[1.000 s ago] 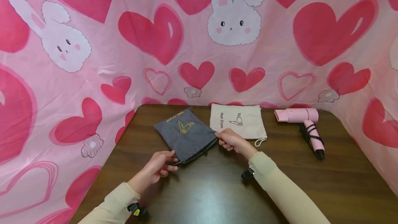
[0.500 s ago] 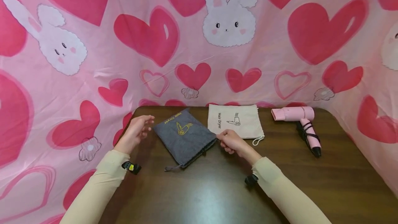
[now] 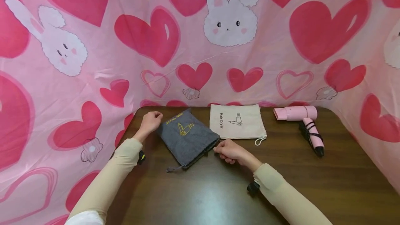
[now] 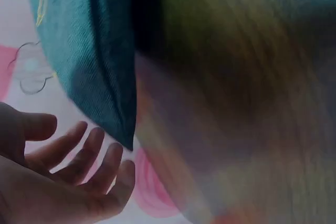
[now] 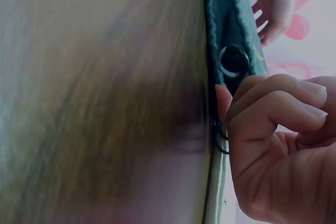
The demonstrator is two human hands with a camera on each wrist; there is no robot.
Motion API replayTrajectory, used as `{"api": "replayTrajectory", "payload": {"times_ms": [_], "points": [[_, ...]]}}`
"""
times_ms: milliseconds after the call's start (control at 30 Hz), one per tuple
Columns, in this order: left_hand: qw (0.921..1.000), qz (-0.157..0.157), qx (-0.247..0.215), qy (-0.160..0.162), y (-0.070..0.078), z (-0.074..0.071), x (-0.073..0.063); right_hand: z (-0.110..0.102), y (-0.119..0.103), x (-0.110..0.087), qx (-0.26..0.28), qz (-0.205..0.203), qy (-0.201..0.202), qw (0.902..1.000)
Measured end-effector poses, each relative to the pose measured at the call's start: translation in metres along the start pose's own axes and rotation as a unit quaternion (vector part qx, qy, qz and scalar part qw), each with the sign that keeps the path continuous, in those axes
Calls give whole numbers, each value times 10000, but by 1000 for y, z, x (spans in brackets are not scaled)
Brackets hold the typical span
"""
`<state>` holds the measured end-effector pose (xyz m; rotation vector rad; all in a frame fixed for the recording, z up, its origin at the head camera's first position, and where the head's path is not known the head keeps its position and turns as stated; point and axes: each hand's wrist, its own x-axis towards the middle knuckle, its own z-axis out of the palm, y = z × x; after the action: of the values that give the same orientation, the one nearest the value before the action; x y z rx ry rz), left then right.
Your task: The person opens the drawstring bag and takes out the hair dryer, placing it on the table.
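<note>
A dark grey drawstring bag (image 3: 187, 138) with a yellow "Hair Dryer" print lies aslant on the table, its mouth toward me. My left hand (image 3: 151, 122) is at the bag's far left corner. In the left wrist view the left hand (image 4: 79, 177) has its thumb apart from loosely bent fingers, beside the bag's pointed corner (image 4: 118, 114). My right hand (image 3: 232, 152) pinches the bag's mouth at its right end. The right wrist view shows curled right fingers (image 5: 278, 108) at the bag's gathered mouth (image 5: 231, 30), just below a dark ring.
A cream drawstring bag (image 3: 235, 122) with a black hair dryer print lies behind my right hand. Farther right rests a pink hair dryer (image 3: 297, 114), its black cord wrapped around the handle. Pink heart-and-rabbit cloth (image 3: 193, 55) surrounds the wooden table (image 3: 203, 197).
My left hand has let go of the bag's near left corner and moved up to its far left corner. My right hand has shifted slightly down along the mouth.
</note>
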<state>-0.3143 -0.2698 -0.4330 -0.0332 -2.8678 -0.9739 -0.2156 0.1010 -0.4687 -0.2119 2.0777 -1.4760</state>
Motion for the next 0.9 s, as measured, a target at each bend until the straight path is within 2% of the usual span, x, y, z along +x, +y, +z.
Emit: {"api": "replayTrajectory", "payload": {"times_ms": [133,333,633,767,900], "points": [[9997,95,79,-225,2,9,2,4,-1,1,31,-3,-174,9998],[9983,53,216,-545,3,11,0,8,-1,5,112,10,-360,9993],[9975,18,156,-693,0,8,-2,10,-5,9,435,55,-578,9974],[9970,-152,73,-751,-3,9,-7,9,-5,10,439,-9,-705,9965],[9946,-435,-262,-908,-3,9,-14,4,-3,10,280,-71,-680,9973]]}}
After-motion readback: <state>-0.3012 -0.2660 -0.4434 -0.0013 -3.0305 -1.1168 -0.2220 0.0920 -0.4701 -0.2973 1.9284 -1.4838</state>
